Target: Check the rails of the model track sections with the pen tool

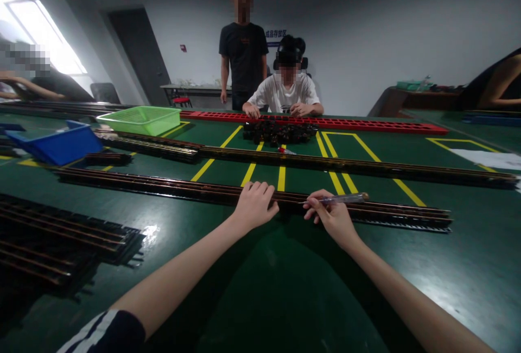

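Observation:
A long dark rail [195,188] with copper-coloured strips lies across the green table in front of me. My left hand [255,207] is closed over its near edge, fingers curled over the top and thumb toward the right. Just to the right, my right hand [331,217] grips a screwdriver [345,199] with a clear purplish handle. The handle points right, and the thin shaft reaches left to the rail between my hands. Whether the tip touches the rail is too small to tell.
Beyond it lies another long rail [366,167], with a heap of small dark parts [280,132] and a red slotted rack [391,124] behind. A blue bin [61,144] and a green basket [142,119] stand left. More rails [61,228] lie near left. A seated person [291,95] works opposite.

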Demonstrator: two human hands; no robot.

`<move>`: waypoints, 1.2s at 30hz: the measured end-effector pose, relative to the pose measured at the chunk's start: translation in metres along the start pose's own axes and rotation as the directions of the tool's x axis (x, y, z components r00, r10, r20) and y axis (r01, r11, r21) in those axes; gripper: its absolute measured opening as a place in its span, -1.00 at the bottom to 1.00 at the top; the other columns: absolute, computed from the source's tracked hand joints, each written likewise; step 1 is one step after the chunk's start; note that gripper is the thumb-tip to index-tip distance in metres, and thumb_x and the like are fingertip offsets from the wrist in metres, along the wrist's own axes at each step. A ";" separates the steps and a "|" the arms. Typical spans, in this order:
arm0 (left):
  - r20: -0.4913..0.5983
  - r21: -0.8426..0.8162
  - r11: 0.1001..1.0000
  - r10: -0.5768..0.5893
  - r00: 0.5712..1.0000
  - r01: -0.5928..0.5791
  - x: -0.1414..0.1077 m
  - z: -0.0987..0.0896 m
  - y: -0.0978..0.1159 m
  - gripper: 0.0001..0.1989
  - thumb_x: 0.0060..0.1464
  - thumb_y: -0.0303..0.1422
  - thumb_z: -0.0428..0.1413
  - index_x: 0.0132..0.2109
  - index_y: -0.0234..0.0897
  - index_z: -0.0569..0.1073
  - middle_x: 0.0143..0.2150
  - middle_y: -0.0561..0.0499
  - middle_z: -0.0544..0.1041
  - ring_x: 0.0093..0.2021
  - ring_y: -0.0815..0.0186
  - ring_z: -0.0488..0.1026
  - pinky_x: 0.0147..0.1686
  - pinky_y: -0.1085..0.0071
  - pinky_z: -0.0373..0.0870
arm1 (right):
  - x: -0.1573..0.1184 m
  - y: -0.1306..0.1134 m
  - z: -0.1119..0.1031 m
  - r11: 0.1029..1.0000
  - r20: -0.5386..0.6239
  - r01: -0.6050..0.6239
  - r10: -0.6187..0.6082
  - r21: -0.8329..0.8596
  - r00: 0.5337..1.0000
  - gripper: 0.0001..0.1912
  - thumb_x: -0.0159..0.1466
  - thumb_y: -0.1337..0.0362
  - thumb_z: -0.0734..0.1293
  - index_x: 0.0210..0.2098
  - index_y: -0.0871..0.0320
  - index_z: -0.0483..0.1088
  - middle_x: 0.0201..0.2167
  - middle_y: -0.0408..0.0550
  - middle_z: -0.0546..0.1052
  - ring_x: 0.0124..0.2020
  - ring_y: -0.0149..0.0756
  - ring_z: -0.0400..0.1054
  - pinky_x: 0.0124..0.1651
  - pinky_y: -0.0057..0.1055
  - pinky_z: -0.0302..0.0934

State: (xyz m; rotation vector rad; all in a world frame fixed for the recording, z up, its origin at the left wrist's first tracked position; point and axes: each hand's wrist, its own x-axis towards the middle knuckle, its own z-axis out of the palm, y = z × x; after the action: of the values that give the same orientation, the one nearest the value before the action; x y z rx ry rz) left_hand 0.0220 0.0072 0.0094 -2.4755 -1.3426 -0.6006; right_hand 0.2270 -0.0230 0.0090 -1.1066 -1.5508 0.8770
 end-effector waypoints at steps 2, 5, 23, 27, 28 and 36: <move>-0.013 -0.005 1.000 0.005 1.000 -0.005 -0.001 0.002 0.000 -0.70 0.15 -0.29 -0.08 -0.08 -0.33 0.42 -0.12 -0.09 0.50 -0.12 0.21 0.41 -0.05 0.22 0.25 | -0.001 0.001 -0.001 1.000 -0.002 0.006 -0.006 0.002 1.000 -0.66 0.17 -0.02 0.27 -0.39 0.16 0.31 -0.48 -0.06 0.48 -0.57 -0.34 0.42 -0.65 -0.50 0.21; -0.026 -0.015 1.000 0.014 1.000 -0.015 -0.002 0.004 0.000 -0.68 0.16 -0.31 -0.08 -0.03 -0.33 0.41 -0.08 -0.09 0.50 -0.08 0.22 0.40 -0.02 0.23 0.24 | -0.002 0.000 -0.002 1.000 -0.015 0.015 -0.015 -0.017 1.000 -0.68 0.19 0.00 0.27 -0.38 0.16 0.31 -0.49 -0.06 0.48 -0.58 -0.35 0.42 -0.65 -0.50 0.22; -0.041 -0.081 0.994 0.072 0.997 -0.075 -0.007 0.006 -0.001 -0.66 0.22 -0.36 -0.12 0.07 -0.32 0.37 0.02 -0.09 0.47 0.00 0.24 0.38 0.02 0.22 0.20 | -0.007 0.001 -0.003 0.998 -0.171 0.032 -0.039 -0.045 0.984 -0.68 0.19 0.01 0.26 -0.43 0.17 0.30 -0.57 -0.08 0.48 -0.67 -0.43 0.34 -0.69 -0.54 0.18; -0.032 -0.078 0.995 0.065 0.997 -0.068 -0.007 0.004 0.000 -0.67 0.22 -0.37 -0.13 0.06 -0.32 0.37 0.01 -0.08 0.48 -0.01 0.24 0.39 0.01 0.22 0.20 | -0.007 0.002 -0.004 0.995 -0.139 0.020 -0.032 -0.093 0.990 -0.68 0.19 0.01 0.26 -0.43 0.17 0.31 -0.55 -0.07 0.49 -0.66 -0.42 0.35 -0.69 -0.54 0.19; -0.032 -0.074 0.995 0.065 0.997 -0.067 -0.007 0.004 0.001 -0.67 0.22 -0.36 -0.13 0.06 -0.32 0.38 0.00 -0.09 0.48 -0.01 0.23 0.39 0.01 0.22 0.20 | -0.007 0.002 -0.004 0.995 -0.140 0.022 -0.036 -0.102 0.989 -0.68 0.19 0.01 0.26 -0.43 0.17 0.32 -0.55 -0.07 0.49 -0.66 -0.42 0.35 -0.69 -0.54 0.19; -0.041 -0.038 0.996 0.074 0.996 -0.076 -0.007 0.006 0.000 -0.67 0.23 -0.35 -0.14 0.06 -0.31 0.37 0.00 -0.08 0.48 -0.02 0.24 0.39 0.00 0.23 0.21 | -0.009 0.003 -0.005 0.994 -0.190 0.039 -0.058 -0.103 0.980 -0.66 0.20 0.00 0.25 -0.44 0.17 0.33 -0.57 -0.08 0.48 -0.66 -0.42 0.34 -0.68 -0.53 0.19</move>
State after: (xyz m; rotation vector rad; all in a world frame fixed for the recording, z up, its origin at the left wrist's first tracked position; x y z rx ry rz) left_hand 0.0201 0.0045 0.0004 -2.5188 -1.2286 -0.6616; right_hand 0.2336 -0.0301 0.0048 -1.1826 -1.4662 0.6460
